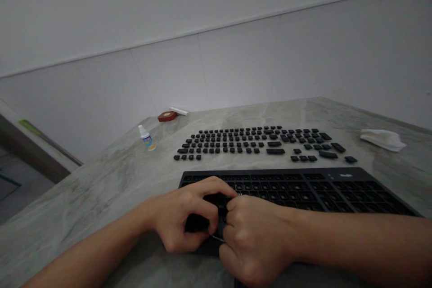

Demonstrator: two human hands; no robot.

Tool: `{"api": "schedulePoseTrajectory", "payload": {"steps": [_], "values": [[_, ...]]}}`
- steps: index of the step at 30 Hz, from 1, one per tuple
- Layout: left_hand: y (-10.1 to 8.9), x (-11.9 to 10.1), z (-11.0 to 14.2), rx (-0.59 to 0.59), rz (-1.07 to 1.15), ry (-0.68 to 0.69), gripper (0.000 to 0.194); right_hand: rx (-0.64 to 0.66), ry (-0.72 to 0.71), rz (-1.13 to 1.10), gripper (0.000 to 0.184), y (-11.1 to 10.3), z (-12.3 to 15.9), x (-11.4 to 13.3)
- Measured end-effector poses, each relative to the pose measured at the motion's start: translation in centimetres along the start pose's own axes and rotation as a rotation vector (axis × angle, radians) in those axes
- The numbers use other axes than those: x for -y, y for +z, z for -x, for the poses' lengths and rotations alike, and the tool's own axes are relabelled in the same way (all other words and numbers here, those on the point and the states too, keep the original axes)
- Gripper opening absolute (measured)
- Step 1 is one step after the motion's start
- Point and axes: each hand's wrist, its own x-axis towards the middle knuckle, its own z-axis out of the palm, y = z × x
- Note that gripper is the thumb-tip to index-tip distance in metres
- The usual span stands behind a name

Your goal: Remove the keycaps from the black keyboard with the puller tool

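Note:
A black keyboard (270, 172) with its keycaps off lies in front of me, its bare switch sockets showing. My left hand (185, 213) is closed over its left part, thumb and fingers bent into a pinch. Between the two hands a thin metal wire (218, 238) shows, one end at my left thumb and index fingertips. Close against it, my right hand (256, 236) is curled into a fist over the keyboard's front edge. Whatever lies inside the right fingers is hidden.
Beyond the keyboard, loose black keycaps (232, 144) are laid out in keyboard order on the grey marbled table (128, 189). A small white spray bottle (147, 138) stands at left, a reddish-brown box (167, 116) behind it. A white cloth (382, 139) lies at right.

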Motion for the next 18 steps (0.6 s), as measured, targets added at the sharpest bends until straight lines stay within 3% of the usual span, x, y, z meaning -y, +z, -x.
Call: {"api": "schedulePoseTrajectory", "payload": {"steps": [6, 18], "values": [[0.08, -0.06, 0.12, 0.014, 0.04, -0.013, 0.016, 0.062, 0.005, -0.016, 0.015, -0.32, -0.14, 0.07], [0.07, 0.2, 0.29, 0.053, 0.106, 0.0, 0.009, 0.053, 0.002, -0.032, 0.02, -0.14, -0.1, 0.58]]}}
